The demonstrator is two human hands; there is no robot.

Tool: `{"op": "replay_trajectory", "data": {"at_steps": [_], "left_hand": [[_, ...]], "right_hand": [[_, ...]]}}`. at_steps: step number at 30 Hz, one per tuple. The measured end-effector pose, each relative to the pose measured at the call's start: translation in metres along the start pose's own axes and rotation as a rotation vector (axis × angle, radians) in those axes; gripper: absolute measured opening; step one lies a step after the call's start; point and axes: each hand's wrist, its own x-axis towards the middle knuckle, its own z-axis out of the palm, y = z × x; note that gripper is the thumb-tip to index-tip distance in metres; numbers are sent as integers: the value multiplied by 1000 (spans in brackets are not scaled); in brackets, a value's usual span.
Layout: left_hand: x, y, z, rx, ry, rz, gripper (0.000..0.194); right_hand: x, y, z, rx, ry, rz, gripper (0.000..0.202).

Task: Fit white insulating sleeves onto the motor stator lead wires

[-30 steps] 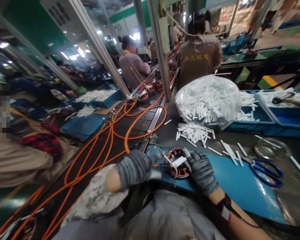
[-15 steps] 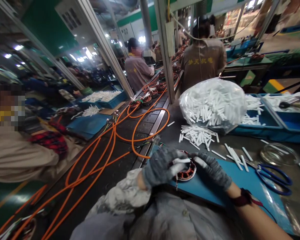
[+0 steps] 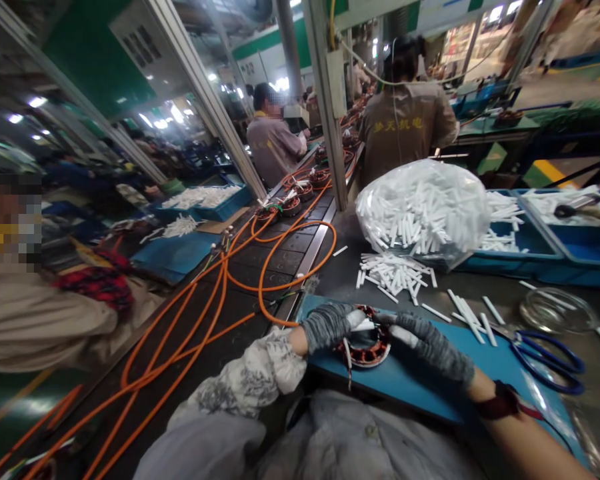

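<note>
A ring-shaped motor stator (image 3: 373,356) with copper windings and a pale rim lies on a blue mat (image 3: 425,388) in front of me. My left hand (image 3: 331,325), in a grey glove with white fingertips, is closed at the stator's upper left. A short white tube (image 3: 364,326) lies at its fingertips, over the ring. My right hand (image 3: 430,345), gloved alike, reaches in from the right. Its fingers are pinched at the stator's upper right edge; what they hold is hidden. Another thin white piece with a reddish lead (image 3: 349,357) hangs over the ring's left side.
Loose white tubes (image 3: 395,272) lie beyond the mat, beside a clear bag (image 3: 423,210) full of them. Blue-handled scissors (image 3: 547,363) rest at right, near blue bins (image 3: 520,260). Orange hoses (image 3: 225,293) cross the conveyor (image 3: 245,263) at left. Co-workers sit ahead and at left.
My left hand has drawn back slightly, and its fingertips now show more clearly. The white tube has moved left and lower over the stator. My right hand has shifted slightly right.
</note>
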Motion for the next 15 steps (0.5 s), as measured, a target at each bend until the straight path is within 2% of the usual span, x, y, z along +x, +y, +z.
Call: {"op": "replay_trajectory", "data": {"at_steps": [5, 9, 13, 15], "left_hand": [[9, -3, 4, -30, 42, -11, 39], [9, -3, 3, -11, 49, -53, 35], [10, 4, 0, 72, 123, -36, 30], [12, 10, 0, 87, 121, -8, 29]], "right_hand": [[10, 3, -6, 103, -99, 33, 48], [24, -5, -6, 74, -166, -1, 43], [33, -14, -12, 30, -221, -1, 36], [34, -11, -14, 46, -212, 27, 37]]}}
